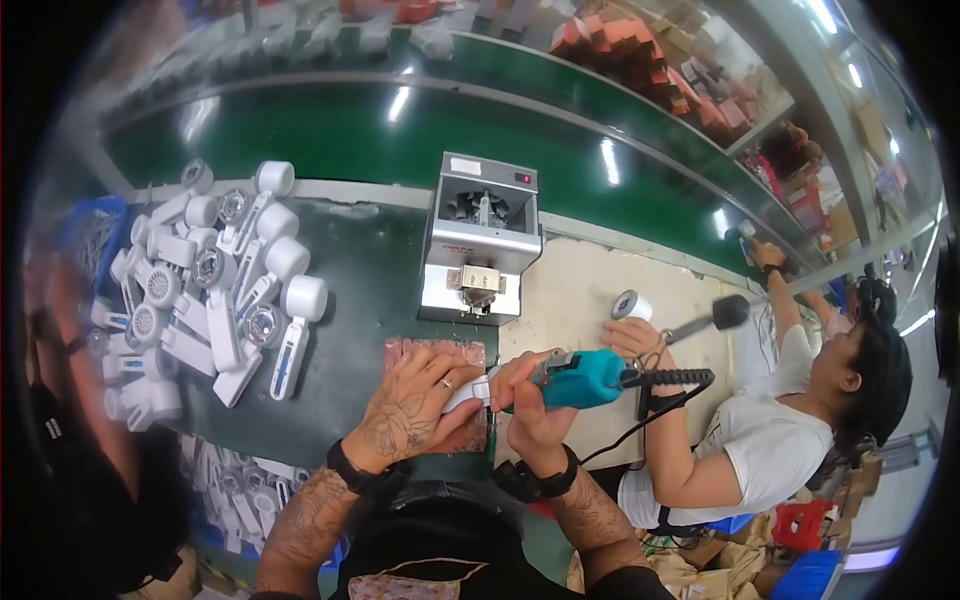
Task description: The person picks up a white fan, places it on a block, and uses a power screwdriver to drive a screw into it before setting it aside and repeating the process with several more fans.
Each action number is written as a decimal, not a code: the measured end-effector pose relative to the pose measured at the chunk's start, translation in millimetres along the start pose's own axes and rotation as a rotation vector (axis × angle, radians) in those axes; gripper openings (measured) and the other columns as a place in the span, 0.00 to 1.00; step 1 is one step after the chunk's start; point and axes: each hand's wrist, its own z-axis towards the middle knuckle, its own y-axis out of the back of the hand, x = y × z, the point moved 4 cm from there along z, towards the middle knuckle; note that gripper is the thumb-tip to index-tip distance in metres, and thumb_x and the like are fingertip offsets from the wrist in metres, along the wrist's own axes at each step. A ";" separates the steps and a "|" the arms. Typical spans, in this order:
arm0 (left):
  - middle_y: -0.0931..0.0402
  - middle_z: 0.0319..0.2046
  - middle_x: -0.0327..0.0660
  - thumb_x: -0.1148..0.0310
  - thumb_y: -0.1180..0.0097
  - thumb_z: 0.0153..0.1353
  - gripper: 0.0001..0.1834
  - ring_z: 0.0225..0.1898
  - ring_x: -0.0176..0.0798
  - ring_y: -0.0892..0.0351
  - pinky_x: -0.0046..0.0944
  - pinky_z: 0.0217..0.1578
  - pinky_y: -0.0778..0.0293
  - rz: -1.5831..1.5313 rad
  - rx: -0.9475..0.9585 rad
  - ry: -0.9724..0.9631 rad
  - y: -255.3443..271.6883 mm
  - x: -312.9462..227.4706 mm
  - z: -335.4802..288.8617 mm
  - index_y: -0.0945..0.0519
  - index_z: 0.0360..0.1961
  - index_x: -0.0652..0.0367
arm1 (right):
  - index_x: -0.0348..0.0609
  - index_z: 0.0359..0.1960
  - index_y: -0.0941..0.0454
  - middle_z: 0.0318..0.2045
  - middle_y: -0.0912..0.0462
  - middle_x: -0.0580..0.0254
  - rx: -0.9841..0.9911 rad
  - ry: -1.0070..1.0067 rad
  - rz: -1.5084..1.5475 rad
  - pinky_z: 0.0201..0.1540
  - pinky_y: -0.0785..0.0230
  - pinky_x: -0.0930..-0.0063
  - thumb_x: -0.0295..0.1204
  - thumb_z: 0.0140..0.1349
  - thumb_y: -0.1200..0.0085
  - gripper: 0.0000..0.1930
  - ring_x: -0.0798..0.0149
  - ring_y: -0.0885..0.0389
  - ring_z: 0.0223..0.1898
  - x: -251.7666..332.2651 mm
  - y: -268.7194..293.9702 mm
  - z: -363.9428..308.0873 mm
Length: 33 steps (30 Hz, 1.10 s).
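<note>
My left hand [405, 410] is closed around a white plastic part [470, 397], mostly hidden under my fingers. In my right hand [535, 415] is a teal electric screwdriver [590, 380], lying nearly level and pointing left at the part. Its tip is hidden between my hands, so I cannot tell whether it touches. Both hands are over a reddish patterned mat [468, 437] near the table's front edge. Just beyond them stands a silver screw feeder [478, 250] with loose screws in its open top.
A pile of white round-headed handheld devices [222, 325] covers the table's left side; more lie in a bin [240, 495] below. On the right, a co-worker's hand [632, 340] is by a white round piece [631, 305]. The black screwdriver cord [640, 425] loops nearby. A green conveyor [330, 135] runs behind.
</note>
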 end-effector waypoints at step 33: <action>0.37 0.11 0.35 0.34 0.68 0.72 0.34 0.06 0.30 0.43 0.27 0.07 0.46 -1.875 -0.753 0.621 80.0 52.7 -66.9 0.31 0.31 0.56 | 0.40 0.42 0.32 0.19 0.35 0.67 -0.090 0.195 -0.134 0.20 0.43 0.81 0.61 0.64 0.47 0.32 0.72 0.34 0.18 34.1 40.1 -36.6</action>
